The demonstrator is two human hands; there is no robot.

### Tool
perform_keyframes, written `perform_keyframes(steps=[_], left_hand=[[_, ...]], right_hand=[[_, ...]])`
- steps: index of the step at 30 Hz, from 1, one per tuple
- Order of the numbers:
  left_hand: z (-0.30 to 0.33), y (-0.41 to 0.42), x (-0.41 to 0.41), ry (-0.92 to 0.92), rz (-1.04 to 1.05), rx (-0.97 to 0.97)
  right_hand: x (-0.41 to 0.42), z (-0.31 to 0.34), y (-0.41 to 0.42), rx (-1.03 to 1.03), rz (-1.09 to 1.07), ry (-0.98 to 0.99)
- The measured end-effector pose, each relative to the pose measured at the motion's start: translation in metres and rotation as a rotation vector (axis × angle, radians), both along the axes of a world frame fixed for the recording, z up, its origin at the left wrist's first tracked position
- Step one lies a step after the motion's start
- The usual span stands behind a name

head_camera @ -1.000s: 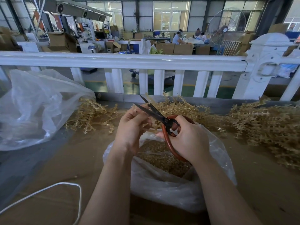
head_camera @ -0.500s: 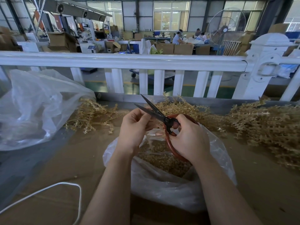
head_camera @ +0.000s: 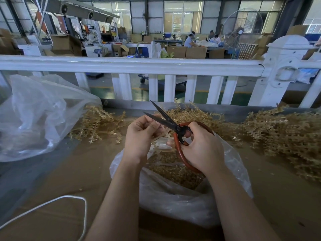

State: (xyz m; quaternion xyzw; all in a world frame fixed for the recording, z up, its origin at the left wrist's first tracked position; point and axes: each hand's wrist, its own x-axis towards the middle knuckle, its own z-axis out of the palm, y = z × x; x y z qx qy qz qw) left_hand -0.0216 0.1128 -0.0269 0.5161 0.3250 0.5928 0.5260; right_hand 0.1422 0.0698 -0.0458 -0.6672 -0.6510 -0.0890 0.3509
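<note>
**Brown cardboard surface (head_camera: 83,171), scissors spread beside a sprig**

The right hand (head_camera: 199,146) has its grip clamped on the red handles of the scissors (head_camera: 166,120), with fingers curled through the loops. The black blades stand apart and point up and to the left. The left hand (head_camera: 139,136) has its grip closed in a pinch on a pale tan sprig (head_camera: 157,137), which sits just left of the blades, low between the two hands. The lower blade passes right by the left fingertips; whether it touches them cannot be told.

Both hands hang over the open mouth of a clear bag (head_camera: 182,202). It sits on the surface under the wrists and holds a heap of small tan cuttings (head_camera: 175,169). Behind the hands, a pile (head_camera: 191,113) of the same tan sprigs lies against the foot of a white railing (head_camera: 139,66). A larger heap (head_camera: 284,131) spreads to the right and a thinner scatter (head_camera: 97,124) to the left. A big crumpled plastic sheet (head_camera: 38,115) lies at the far left, and a white cord (head_camera: 52,204) loops across the near left corner. Beyond the railing is a workshop hall with cardboard boxes (head_camera: 66,43), a standing fan (head_camera: 241,30) and people (head_camera: 189,40) seated at a far table.
</note>
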Motion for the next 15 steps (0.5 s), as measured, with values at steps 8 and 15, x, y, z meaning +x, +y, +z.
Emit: perform_keyframes(steps=[8, 15], left_hand=[[-0.0005, 0.001, -0.0003, -0.021, -0.07, -0.022], [0.0018, -0.0004, -0.0008, -0.042, -0.103, -0.037]], right_hand=[[-0.0019, 0.003, -0.0027, 0.036, 0.025, 0.012], [-0.0037, 0.0034, -0.0037, 0.074, 0.037, 0.036]])
